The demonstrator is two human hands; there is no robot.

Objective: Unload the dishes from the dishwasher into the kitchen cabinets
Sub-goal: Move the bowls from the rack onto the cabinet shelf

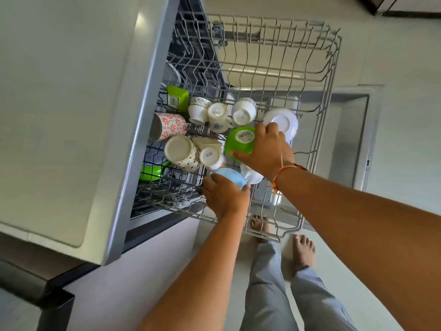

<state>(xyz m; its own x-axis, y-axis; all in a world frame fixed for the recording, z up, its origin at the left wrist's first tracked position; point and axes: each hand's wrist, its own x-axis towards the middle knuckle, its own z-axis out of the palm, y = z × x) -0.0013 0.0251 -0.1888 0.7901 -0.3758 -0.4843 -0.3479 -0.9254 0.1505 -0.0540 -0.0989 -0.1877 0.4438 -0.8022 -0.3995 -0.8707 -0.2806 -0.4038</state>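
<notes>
- Rack (331, 91) sits pulled out over the open door (353, 139). I stand at its near edge, so both grips come in from above.
- Right grip (265, 149): fingers curled over the green bowl (239, 143), thumb on its near side, mid-rack. It sits mouth-down to drain, so I take it by the base.
- Left grip (224, 194): wrapped over the blue bowl (229, 179) at the near edge, just beside the green one.
- One bowl per grip probably means fewer cabinet trips.
- Saucer (282, 123) stands tilted in the tines, touching my right fingertips.
- Toward the machine-side end: three white cups (243, 111) mouth-down, red mug (168, 126) on its side, dotted mug (181, 154) and cream cup (210, 155) upturned, green tub (177, 96).
- Both bowls look to be in the rack, not lifted. No cabinets in view.
</notes>
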